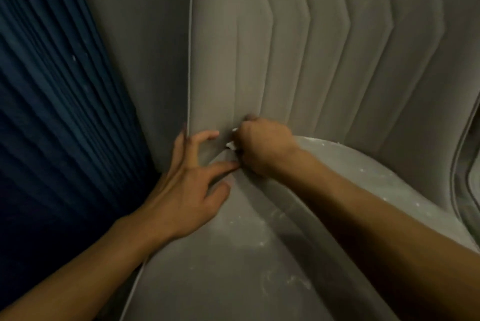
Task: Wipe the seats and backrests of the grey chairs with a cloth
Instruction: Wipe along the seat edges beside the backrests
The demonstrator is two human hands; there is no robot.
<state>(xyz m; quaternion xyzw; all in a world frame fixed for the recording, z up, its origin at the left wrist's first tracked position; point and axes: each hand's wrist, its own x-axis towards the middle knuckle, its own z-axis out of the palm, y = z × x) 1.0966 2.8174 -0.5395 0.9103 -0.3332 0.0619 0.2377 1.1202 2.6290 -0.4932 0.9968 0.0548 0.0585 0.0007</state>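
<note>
A grey upholstered chair fills the view, with a channel-stitched backrest (298, 48) rising above a rounded seat (233, 255) marked by pale dusty smears. My right hand (262, 148) is curled round a small white cloth (232, 144), of which only a corner shows, and presses it into the crease where backrest meets seat. My left hand (189, 180) lies on the seat's left side with fingers spread, fingertips at the chair's piped left edge and the crease beside the cloth.
A dark blue pleated curtain (52, 113) hangs close along the chair's left side. At the far right edge the chair's curved piped rim (459, 165) borders a dim gap.
</note>
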